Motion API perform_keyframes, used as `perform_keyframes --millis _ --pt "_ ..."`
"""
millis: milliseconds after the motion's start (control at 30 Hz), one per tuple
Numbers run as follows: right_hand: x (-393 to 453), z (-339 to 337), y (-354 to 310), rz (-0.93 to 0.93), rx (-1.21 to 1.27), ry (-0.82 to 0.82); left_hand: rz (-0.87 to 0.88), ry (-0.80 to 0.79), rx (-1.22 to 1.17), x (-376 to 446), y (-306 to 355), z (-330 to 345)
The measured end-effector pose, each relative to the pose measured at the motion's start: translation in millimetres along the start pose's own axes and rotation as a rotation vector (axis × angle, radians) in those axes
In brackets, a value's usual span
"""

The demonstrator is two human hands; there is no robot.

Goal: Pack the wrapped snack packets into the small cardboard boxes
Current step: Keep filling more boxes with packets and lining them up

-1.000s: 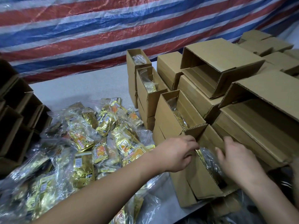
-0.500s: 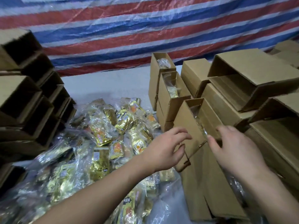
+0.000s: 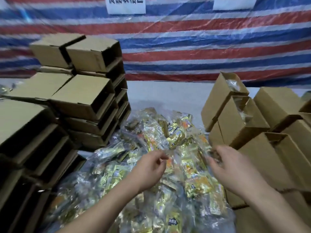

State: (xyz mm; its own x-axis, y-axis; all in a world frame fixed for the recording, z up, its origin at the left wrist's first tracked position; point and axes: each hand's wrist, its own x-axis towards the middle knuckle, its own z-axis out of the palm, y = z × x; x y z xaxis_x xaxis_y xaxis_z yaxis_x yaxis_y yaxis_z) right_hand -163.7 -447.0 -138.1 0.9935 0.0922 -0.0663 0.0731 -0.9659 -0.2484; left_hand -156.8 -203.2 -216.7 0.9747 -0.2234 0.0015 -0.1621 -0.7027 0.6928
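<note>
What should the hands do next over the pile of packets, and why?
Probably lower and close on one clear bag of packets from the pile. Both the left hand and the right hand hover above it with fingers loosely curled, seemingly holding nothing, though blur hides any contact. An open box stands right beside the right hand, ready to fill.

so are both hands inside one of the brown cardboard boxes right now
No, the left hand and right hand are over the pile of gold wrapped snack packets, beside the brown cardboard boxes.
</note>
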Motion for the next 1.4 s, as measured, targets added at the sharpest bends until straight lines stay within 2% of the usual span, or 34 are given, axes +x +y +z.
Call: perform_keyframes --millis 200,333,500,667,767,933,1100,1167,1400 --pt "27 33 -83 -0.114 0.054 -0.073 -0.084 0.106 0.054 -10 -39 -59" --pt "44 37 -128 -0.184 0.098 -0.068 -0.034 0.220 0.055 -18 -35 -106" --pt "67 27 -205 -0.354 0.190 -0.056 0.031 0.409 0.291 -59 -28 -196" --pt "82 13 -292 -0.616 0.258 -0.004 -0.092 0.674 0.528 -98 -46 -274" --pt "83 6 -328 -0.731 0.278 0.007 -0.164 0.751 0.639 -123 -76 -308" --pt "87 2 -366 -0.836 0.292 -0.052 -0.495 0.676 0.691 -151 -133 -347" --pt "83 7 -406 -0.951 0.305 -0.096 -0.794 0.460 0.850 -172 -155 -347" --pt "83 12 -419 -0.976 0.298 -0.127 -0.834 0.412 0.894 -170 -150 -341" --pt "80 34 -451 -1.003 0.291 -0.234 -0.777 0.460 0.996 -162 -128 -325"
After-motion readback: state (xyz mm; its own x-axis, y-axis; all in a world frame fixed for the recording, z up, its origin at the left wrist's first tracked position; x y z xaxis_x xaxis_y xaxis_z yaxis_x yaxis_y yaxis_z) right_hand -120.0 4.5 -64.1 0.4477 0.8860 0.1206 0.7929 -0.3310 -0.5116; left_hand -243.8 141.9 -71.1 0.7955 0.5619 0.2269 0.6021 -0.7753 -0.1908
